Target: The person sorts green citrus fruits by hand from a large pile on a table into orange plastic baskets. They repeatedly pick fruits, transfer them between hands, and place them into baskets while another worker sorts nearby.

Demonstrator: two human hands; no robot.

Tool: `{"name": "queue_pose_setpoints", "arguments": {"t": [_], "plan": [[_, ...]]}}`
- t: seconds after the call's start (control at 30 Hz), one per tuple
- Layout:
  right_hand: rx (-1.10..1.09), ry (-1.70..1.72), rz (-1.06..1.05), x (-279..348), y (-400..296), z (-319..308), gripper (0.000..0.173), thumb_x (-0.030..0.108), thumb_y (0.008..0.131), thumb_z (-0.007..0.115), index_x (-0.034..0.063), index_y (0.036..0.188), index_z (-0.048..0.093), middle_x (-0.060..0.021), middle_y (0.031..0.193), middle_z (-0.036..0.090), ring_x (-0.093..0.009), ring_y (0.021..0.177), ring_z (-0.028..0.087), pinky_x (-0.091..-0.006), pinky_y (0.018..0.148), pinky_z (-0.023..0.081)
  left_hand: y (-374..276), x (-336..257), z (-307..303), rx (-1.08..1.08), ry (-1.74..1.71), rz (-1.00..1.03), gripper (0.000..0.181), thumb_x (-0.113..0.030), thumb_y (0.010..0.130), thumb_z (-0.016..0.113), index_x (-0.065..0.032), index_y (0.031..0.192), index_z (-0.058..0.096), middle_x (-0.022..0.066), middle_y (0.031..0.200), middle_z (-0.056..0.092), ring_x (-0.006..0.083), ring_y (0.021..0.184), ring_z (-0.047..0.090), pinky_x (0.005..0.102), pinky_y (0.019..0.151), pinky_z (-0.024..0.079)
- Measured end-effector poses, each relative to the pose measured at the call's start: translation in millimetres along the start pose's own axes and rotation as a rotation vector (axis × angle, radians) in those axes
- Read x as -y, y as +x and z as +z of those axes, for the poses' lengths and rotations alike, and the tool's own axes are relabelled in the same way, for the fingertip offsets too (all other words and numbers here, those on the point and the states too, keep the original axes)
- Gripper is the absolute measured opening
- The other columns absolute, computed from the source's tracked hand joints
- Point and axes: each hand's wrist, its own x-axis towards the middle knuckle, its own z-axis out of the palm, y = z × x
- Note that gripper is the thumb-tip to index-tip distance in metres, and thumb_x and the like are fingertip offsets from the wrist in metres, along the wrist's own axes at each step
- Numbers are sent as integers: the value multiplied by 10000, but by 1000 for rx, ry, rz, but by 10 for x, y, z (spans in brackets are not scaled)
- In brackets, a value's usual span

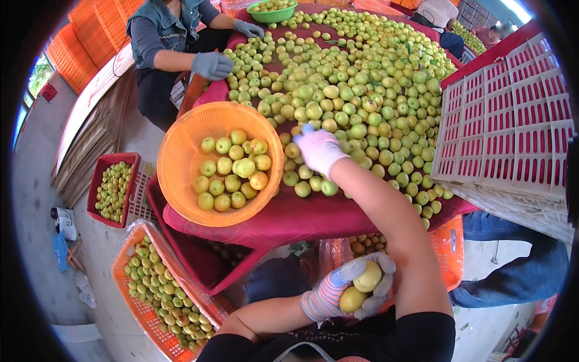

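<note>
My left hand (350, 287), in a striped glove with grey palm, is cupped around two yellow-green fruits (367, 276) close to my body. Over the near part of the table reaches my right hand (318, 148), in a pale pink glove with blue fingertips. It touches the pile of green and yellowish round fruits (389, 113); its fingertips are blurred, and whether they grip a fruit cannot be told. Just left of that hand, an orange plastic basket (181, 149) with several fruits inside stands at the edge of the red-covered table (307, 217).
A co-worker's gloved hands (212, 66) are at the table's far left. A white slatted crate (506, 117) stands at the right. Below left are an orange crate (131, 294) and a red crate (135, 169), both holding fruit. A green basket (271, 16) sits at the far edge.
</note>
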Motion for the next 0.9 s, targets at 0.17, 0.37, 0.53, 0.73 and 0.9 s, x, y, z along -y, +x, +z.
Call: {"name": "queue_pose_setpoints", "arguments": {"t": [0.17, 0.37, 0.53, 0.73, 0.9], "plan": [[12, 105, 168, -591, -572, 4, 281, 142, 824, 551, 95, 1101, 558, -195, 1137, 492, -381, 864, 594, -481, 784, 485, 81, 30, -165, 24, -37, 94, 440, -462, 915, 517, -73, 1120, 487, 87, 807, 529, 169, 590, 509, 259, 441, 415], [-215, 225, 397, -522, -471, -255, 329, 323, 808, 663, 103, 1047, 611, -170, 1179, 485, -369, 969, 577, -448, 830, 491, 147, 63, -169, 33, -83, 74, 405, -435, 929, 514, -78, 1122, 503, 83, 844, 549, 174, 630, 525, 260, 473, 433], [62, 50, 532, -410, 316, 237, 530, 119, 878, 450, 116, 1397, 340, -235, 1263, 504, -341, 1138, 539, -408, 846, 499, 163, 5, -176, 14, -71, 122, 404, -436, 933, 505, -78, 1121, 504, 89, 845, 550, 178, 639, 530, 264, 481, 444], [268, -15, 300, -303, 254, -52, 436, 181, 774, 678, 54, 1184, 600, -201, 1277, 503, -327, 1114, 557, -391, 927, 470, 105, -101, -168, 17, -129, 242, 423, -439, 933, 503, -64, 1128, 495, 106, 832, 541, 192, 632, 533, 265, 492, 455], [52, 275, 375, -150, 330, -299, 407, 335, 816, 653, 85, 1137, 639, -184, 1313, 487, -305, 1096, 574, -384, 956, 461, 93, -38, -188, 10, -96, 152, 444, -454, 901, 546, -65, 1112, 507, 107, 815, 501, 188, 602, 502, 275, 469, 442]]}}
